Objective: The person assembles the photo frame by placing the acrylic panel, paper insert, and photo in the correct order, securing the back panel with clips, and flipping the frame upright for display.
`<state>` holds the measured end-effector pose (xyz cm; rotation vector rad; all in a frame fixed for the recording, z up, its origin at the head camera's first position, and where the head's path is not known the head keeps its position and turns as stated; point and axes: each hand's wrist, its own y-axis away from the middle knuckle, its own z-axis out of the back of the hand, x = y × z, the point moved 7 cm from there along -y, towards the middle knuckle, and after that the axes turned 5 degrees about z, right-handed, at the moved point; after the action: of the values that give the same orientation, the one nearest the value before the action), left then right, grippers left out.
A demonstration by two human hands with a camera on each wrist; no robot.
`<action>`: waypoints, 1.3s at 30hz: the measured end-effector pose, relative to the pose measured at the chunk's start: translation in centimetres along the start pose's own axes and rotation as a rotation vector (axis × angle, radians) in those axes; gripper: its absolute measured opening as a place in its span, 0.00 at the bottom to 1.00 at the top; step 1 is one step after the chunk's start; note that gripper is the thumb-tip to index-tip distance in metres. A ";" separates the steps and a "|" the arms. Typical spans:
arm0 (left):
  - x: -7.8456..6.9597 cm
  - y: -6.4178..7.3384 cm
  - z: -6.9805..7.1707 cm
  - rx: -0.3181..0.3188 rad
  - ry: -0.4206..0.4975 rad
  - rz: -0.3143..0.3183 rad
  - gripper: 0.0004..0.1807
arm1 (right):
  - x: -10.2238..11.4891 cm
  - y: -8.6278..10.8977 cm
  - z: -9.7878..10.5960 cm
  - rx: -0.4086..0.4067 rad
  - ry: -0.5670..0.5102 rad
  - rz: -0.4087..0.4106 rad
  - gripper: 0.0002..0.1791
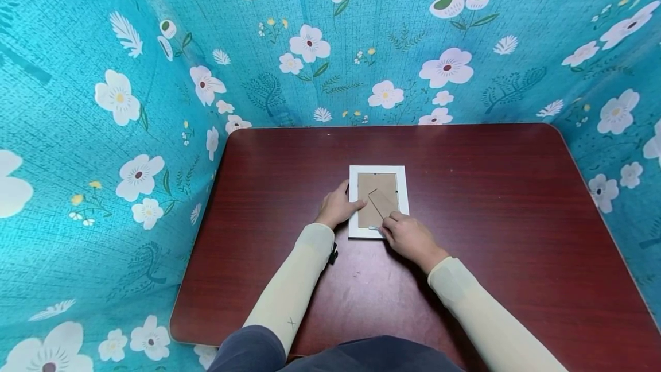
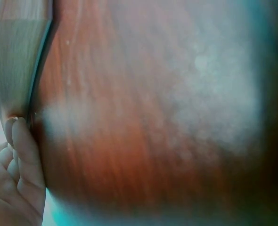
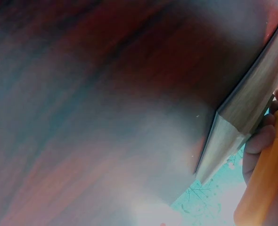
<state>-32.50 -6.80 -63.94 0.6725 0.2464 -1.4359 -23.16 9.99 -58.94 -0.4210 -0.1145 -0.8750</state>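
A white picture frame (image 1: 353, 202) lies face down, its brown backing board (image 1: 365, 183) and fold-out stand (image 1: 384, 202) showing. My left hand (image 1: 337, 205) grips the frame's left side, thumb over the top; in the left wrist view the fingers (image 2: 27, 150) meet the frame's edge (image 2: 14, 66). At the lower right corner, my right hand (image 1: 410, 237) holds a screwdriver with an orange handle (image 3: 266, 174) and black collar. Its thin metal shaft (image 1: 374, 228) appears to reach the backing's bottom edge. The handle is hidden by the hand in the head view.
The frame rests on a dark red wood-grain table (image 1: 279, 171) with rounded corners. Blue flowered cloth (image 1: 351, 45) hangs behind and along both sides. A black strap piece (image 1: 333, 254) sits at my left wrist.
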 end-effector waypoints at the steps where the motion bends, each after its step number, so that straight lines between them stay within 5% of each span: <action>1: 0.0 0.0 0.0 0.001 0.001 0.001 0.49 | 0.0 0.0 0.0 -0.001 -0.001 0.001 0.11; 39: -0.2 0.1 0.1 0.010 0.000 0.006 0.48 | 0.1 0.5 -0.6 -0.046 0.035 0.048 0.12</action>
<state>-32.45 -6.67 -63.69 0.6807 0.2376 -1.4323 -22.77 9.95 -59.61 -0.4494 -0.0519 -0.8388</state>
